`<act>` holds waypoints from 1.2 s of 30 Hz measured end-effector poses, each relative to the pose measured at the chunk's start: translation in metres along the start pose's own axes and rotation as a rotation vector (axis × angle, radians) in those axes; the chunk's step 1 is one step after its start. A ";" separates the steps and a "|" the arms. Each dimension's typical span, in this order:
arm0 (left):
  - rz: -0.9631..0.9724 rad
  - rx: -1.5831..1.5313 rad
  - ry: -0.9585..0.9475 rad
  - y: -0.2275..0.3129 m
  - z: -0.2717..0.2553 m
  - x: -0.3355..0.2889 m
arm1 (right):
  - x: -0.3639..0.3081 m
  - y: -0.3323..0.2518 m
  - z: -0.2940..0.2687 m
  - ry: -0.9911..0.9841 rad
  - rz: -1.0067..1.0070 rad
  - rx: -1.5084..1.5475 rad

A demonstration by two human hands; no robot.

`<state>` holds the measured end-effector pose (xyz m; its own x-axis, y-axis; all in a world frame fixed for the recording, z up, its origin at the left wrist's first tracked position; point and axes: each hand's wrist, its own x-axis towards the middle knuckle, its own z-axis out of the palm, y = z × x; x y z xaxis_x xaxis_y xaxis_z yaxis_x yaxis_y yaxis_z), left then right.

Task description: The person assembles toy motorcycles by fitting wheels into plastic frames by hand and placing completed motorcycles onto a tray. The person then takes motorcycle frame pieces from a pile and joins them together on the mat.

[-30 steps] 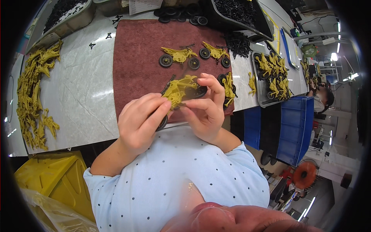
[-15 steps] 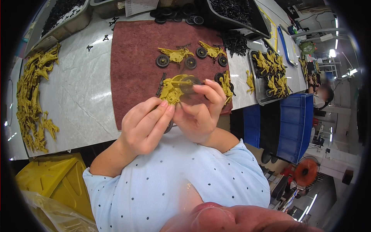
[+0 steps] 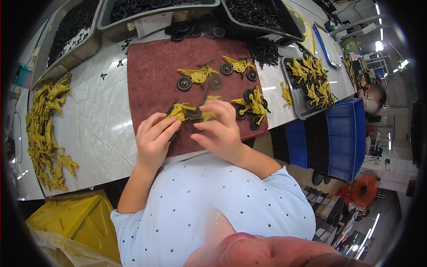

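A dark-red cloth [image 3: 149,66] lay mid-frame on the pale worktop [image 3: 102,129], a fan [image 3: 364,189] lower right. The upper-left bin [image 3: 84,54] held black parts [image 3: 73,31]; the metal tray [image 3: 299,107], upper right, yellow toys [image 3: 318,66]. Near centre, the left hand [image 3: 155,138] pinched a yellow toy motorcycle [image 3: 180,110]; whether the right hand [image 3: 222,131] gripped it couldn't be told

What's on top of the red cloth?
Yellow toy motorcycles lie toward the far and right sides of the red cloth. The left hand, right hand and held motorcycle hide whatever is beneath them.
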<state>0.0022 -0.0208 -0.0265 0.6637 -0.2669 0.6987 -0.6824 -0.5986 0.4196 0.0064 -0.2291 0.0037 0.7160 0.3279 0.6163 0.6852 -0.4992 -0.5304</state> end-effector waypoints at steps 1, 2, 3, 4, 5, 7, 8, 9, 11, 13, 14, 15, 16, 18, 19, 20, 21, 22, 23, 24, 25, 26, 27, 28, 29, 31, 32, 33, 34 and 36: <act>-0.026 0.040 -0.117 -0.005 -0.004 -0.001 | 0.000 0.004 -0.003 0.011 -0.004 -0.001; -0.058 0.073 -0.235 -0.010 -0.007 -0.003 | 0.000 0.011 -0.006 0.059 0.048 -0.023; -0.052 0.071 -0.237 -0.014 -0.010 -0.005 | 0.000 0.018 -0.008 0.107 0.100 -0.046; -0.082 0.037 -0.313 -0.018 -0.015 -0.005 | 0.001 0.026 -0.012 0.122 0.184 -0.060; -0.114 0.001 -0.387 -0.020 -0.017 -0.006 | 0.002 0.035 -0.015 0.134 0.268 -0.077; -0.149 -0.050 -0.418 -0.017 -0.026 -0.002 | 0.013 0.044 -0.023 0.098 0.466 -0.053; -0.187 -0.101 -0.452 -0.015 -0.030 0.001 | 0.013 0.058 -0.028 0.044 0.431 -0.111; -0.181 -0.097 -0.451 -0.014 -0.030 0.000 | 0.015 0.070 -0.030 -0.013 0.393 -0.164; -0.207 -0.098 -0.409 -0.016 -0.027 -0.005 | 0.027 0.078 -0.030 -0.080 0.370 -0.234; -0.158 -0.066 -0.408 -0.019 -0.025 -0.003 | 0.037 0.077 -0.029 -0.145 0.341 -0.297; -0.122 -0.099 -0.439 -0.022 -0.027 -0.002 | 0.042 0.076 -0.028 -0.191 0.347 -0.275; -0.086 -0.131 -0.470 -0.026 -0.030 -0.002 | 0.047 0.075 -0.026 -0.238 0.352 -0.254; -0.110 -0.153 -0.504 -0.029 -0.032 -0.002 | 0.050 0.073 -0.024 -0.244 0.339 -0.252; -0.107 -0.154 -0.539 -0.036 -0.037 -0.008 | 0.053 0.069 -0.020 -0.271 0.321 -0.213; -0.096 -0.176 -0.582 -0.039 -0.042 -0.010 | 0.054 0.068 -0.019 -0.298 0.321 -0.191; -0.140 -0.224 -0.625 -0.036 -0.051 -0.010 | 0.055 0.065 -0.016 -0.313 0.317 -0.160; -0.161 -0.191 -0.613 -0.036 -0.056 -0.009 | 0.054 0.063 -0.016 -0.320 0.335 -0.134; -0.190 -0.217 -0.560 -0.036 -0.060 -0.008 | 0.051 0.063 -0.018 -0.282 0.287 -0.154; -0.218 -0.240 -0.507 -0.040 -0.068 -0.007 | 0.047 0.062 -0.020 -0.242 0.240 -0.169; -0.222 -0.126 -0.468 -0.054 -0.075 -0.011 | 0.046 0.056 -0.024 -0.230 0.266 -0.139; -0.316 0.056 -0.362 -0.067 -0.085 -0.017 | 0.047 0.048 -0.029 -0.223 0.294 -0.107; -0.402 0.234 -0.252 -0.080 -0.096 -0.024 | 0.043 0.047 -0.032 -0.214 0.306 -0.096; -0.524 0.510 -0.206 -0.089 -0.113 -0.026 | 0.039 0.046 -0.036 -0.207 0.320 -0.085; -0.644 0.784 -0.158 -0.095 -0.129 -0.031 | 0.035 0.047 -0.039 -0.202 0.351 -0.070; -0.663 0.809 -0.145 -0.096 -0.139 -0.034 | 0.030 0.046 -0.042 -0.196 0.384 -0.061; -1.224 1.358 -0.090 -0.096 -0.154 -0.044 | 0.026 0.040 -0.049 -0.209 0.377 -0.073; -1.239 1.373 -0.083 -0.089 -0.157 -0.046 | 0.020 0.044 -0.052 -0.182 0.392 -0.080; -1.329 1.314 -0.008 -0.082 -0.157 -0.046 | 0.016 0.048 -0.053 -0.152 0.413 -0.093; -1.414 1.250 0.067 -0.078 -0.158 -0.047 | 0.013 0.049 -0.054 -0.156 0.409 -0.085; -1.515 1.139 0.109 -0.089 -0.164 -0.069 | 0.012 0.048 -0.055 -0.152 0.437 -0.063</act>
<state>-0.0332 0.1743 -0.0169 0.3762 0.9029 0.2078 0.9037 -0.4071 0.1326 0.0399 -0.2933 0.0177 0.9505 0.1870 0.2482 0.3085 -0.6627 -0.6824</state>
